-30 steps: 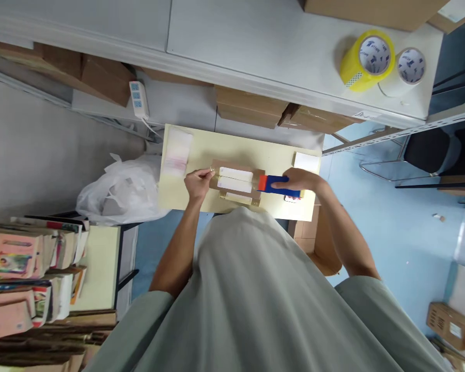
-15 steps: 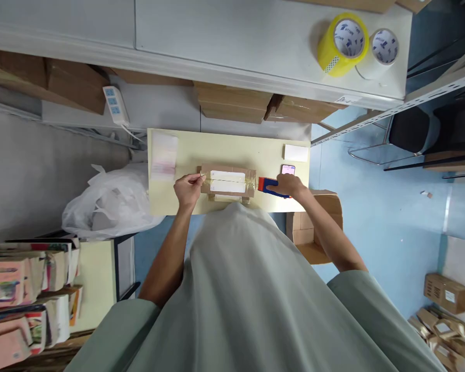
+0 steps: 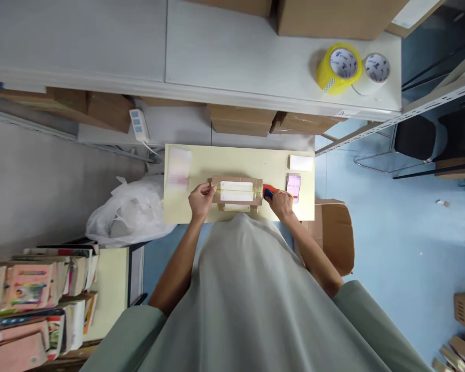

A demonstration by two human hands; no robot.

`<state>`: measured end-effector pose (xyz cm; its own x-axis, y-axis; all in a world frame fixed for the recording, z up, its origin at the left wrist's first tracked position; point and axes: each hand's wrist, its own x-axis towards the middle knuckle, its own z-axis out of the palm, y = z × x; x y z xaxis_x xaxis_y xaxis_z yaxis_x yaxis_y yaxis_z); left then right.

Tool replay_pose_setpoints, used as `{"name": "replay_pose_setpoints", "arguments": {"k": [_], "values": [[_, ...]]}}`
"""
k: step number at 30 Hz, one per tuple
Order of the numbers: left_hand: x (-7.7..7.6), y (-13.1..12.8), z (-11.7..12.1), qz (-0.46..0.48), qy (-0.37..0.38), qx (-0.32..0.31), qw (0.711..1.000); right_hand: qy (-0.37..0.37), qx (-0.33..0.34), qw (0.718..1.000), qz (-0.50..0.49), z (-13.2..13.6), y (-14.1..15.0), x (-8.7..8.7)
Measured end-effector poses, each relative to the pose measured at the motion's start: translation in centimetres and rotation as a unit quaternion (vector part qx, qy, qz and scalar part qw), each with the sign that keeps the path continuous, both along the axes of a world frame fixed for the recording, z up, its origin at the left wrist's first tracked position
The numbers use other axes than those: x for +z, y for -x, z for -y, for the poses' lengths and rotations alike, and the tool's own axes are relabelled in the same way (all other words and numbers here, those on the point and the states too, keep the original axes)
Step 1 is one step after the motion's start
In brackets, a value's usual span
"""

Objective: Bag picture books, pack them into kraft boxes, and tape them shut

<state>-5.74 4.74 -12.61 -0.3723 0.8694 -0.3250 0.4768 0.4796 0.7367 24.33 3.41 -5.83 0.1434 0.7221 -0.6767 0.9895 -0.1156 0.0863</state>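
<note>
A flat brown cardboard parcel (image 3: 237, 182) with white labels lies on the pale yellow table (image 3: 232, 160). My left hand (image 3: 200, 199) pinches the end of a clear tape strip at the parcel's left edge. My right hand (image 3: 282, 203) is closed on a blue and red tape dispenser (image 3: 268, 191) pressed against the parcel's right end. The strip runs across the parcel between the two hands.
A phone (image 3: 293, 187) and a white card (image 3: 300, 163) lie right of the parcel, a paper sheet (image 3: 178, 165) at the table's left end. Yellow (image 3: 338, 68) and clear (image 3: 374, 72) tape rolls sit on the grey shelf. An open carton (image 3: 335, 230) stands right, a plastic bag (image 3: 129, 209) left.
My right hand brought the dispenser left, up against the parcel's right end. The left hand kept its pinch on the tape at the left edge. The camera view shifted.
</note>
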Motion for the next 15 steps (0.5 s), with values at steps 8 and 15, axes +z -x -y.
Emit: {"name": "replay_pose_setpoints", "arguments": {"k": [8,15], "values": [[5.5,-1.4,-3.1,-0.021,-0.127,-0.071,0.989,-0.147,-0.079,0.983,-0.080,-2.8,-2.2,8.1],[19.6,-7.4,-12.4,0.035,-0.357,-0.237,0.903,-0.358,0.045,0.914,-0.187,-13.9,0.5,17.3]]}}
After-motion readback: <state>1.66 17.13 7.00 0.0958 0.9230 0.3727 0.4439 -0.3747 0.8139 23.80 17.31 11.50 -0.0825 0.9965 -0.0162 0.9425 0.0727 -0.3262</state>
